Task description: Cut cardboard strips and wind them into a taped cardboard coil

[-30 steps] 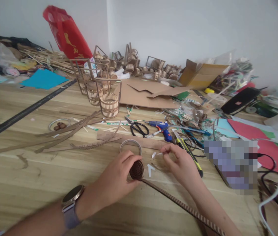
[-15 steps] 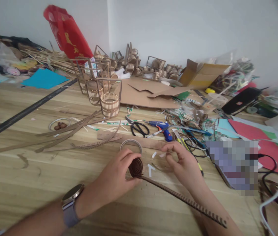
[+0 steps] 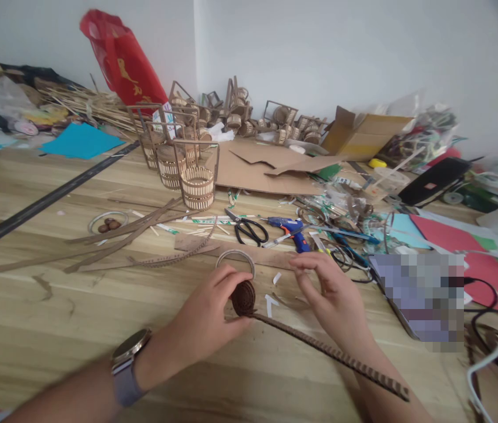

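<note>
My left hand (image 3: 214,299) pinches a dark brown rolled coil of corrugated cardboard strip (image 3: 244,298) between thumb and fingers. From the coil's lower edge, the strip's loose ridged tail (image 3: 328,351) runs down to the right, passing over my right forearm. My right hand (image 3: 330,291) hovers to the right of the coil, fingers bent and thumb apart from them, with nothing seen in its grasp. Behind the coil lies a pale ring (image 3: 235,254), partly covered by my left fingers. Small white paper scraps (image 3: 270,304) rest on the wooden table between my hands.
Black-handled scissors (image 3: 249,229) and a blue glue gun (image 3: 290,229) lie beyond my hands. Cardboard strips (image 3: 121,238) spread to the left. Small slatted buckets (image 3: 197,188) stand near flat cardboard (image 3: 262,170). To the right are a blurred-out device (image 3: 416,299) and cables.
My right hand has shifted slightly, its fingers drawing a little closer together and covering a paper scrap. My left hand keeps hold of the coil in nearly the same place.
</note>
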`<state>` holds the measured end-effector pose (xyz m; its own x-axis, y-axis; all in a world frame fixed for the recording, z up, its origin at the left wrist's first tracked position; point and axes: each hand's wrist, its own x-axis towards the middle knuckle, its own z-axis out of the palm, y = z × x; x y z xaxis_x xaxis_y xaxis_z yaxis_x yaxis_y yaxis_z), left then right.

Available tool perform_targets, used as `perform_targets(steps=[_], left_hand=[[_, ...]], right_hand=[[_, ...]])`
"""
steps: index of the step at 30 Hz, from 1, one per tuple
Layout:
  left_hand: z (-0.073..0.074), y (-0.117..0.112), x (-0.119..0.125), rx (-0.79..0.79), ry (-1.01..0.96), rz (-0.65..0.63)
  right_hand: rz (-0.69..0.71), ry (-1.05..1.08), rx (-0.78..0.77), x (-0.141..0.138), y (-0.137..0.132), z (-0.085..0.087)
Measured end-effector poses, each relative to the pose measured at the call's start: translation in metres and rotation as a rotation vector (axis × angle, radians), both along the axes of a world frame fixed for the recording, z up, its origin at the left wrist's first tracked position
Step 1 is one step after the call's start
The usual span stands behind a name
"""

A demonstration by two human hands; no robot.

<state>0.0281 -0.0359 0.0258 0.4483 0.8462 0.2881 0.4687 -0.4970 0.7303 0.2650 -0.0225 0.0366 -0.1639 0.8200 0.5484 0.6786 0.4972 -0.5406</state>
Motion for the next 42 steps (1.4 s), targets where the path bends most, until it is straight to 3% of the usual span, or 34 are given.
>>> perform_targets(steps=[5,8,21,42], left_hand=[[-0.001,0.001,-0.001,-0.007,-0.035,0.015],[-0.001,0.002,-0.002,-0.028,-0.057,0.024],[-0.006,0.002,-0.002,0.111,0.015,-0.093],[0.006,-0.009,0.0,0.224,0.205,-0.233]], right_hand=[[0.299,0.035,-0.044,-0.008,-0.011,0.013],[0.397,0.062,-0.049,-0.014,-0.018,0.019],[0.374,0.191,0.015,-0.019,-0.017,0.017],[0.368,0.206,-0.127,-0.021,-0.015,0.006]])
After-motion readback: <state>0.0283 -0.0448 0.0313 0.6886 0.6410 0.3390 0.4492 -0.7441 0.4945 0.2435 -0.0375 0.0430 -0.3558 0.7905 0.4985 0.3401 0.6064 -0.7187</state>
